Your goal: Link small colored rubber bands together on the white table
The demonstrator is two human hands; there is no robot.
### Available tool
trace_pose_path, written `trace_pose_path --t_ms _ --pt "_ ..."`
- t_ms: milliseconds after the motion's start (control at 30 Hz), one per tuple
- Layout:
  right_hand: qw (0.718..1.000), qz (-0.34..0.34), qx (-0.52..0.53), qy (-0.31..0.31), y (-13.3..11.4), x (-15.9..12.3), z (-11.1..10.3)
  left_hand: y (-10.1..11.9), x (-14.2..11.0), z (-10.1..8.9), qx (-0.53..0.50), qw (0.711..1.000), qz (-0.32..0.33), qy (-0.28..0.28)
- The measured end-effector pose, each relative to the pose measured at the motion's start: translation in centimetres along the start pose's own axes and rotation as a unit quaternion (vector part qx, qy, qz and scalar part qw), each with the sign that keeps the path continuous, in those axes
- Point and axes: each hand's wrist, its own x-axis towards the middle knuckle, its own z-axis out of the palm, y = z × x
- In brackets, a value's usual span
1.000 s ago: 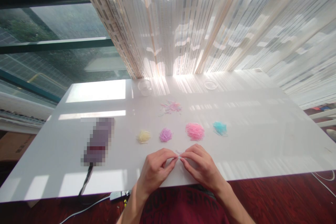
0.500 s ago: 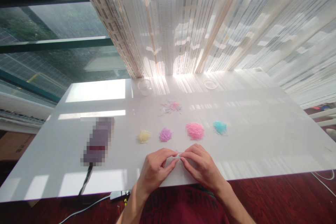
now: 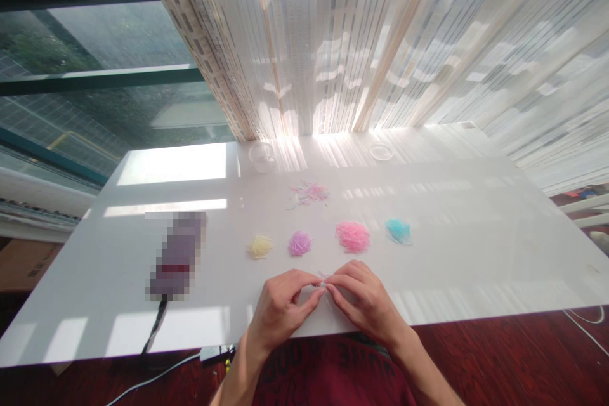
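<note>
My left hand (image 3: 285, 298) and my right hand (image 3: 364, 295) meet at the fingertips near the table's front edge. Thumb and forefinger of each are pinched on small pale strips (image 3: 323, 278), whose exact kind is too small to make out. Just beyond the hands lie piles of short thin strips: a yellow pile (image 3: 260, 247), a purple pile (image 3: 300, 243), a larger pink pile (image 3: 353, 237) and a teal pile (image 3: 398, 231). Farther back, a loose scatter of mixed-colour strips (image 3: 311, 193) is spread out, mostly pink and pale.
Two clear round dishes or lids (image 3: 261, 153) (image 3: 381, 151) sit at the back of the white table (image 3: 476, 247). A blurred-out purple-grey object (image 3: 178, 257) with a black strap lies at left. Striped curtains (image 3: 328, 44) hang along the far edge.
The fingertips have shifted very slightly around the pale strips, which now look bunched closer together. The piles lie as before.
</note>
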Motion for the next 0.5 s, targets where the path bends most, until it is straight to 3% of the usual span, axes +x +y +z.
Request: trace_pose_path --t_ms 500 --pt "1.000 -0.002 0.008 0.012 0.15 -0.25 0.09 0.02 0.03 -0.06 -0.003 1.000 0.007 -0.002"
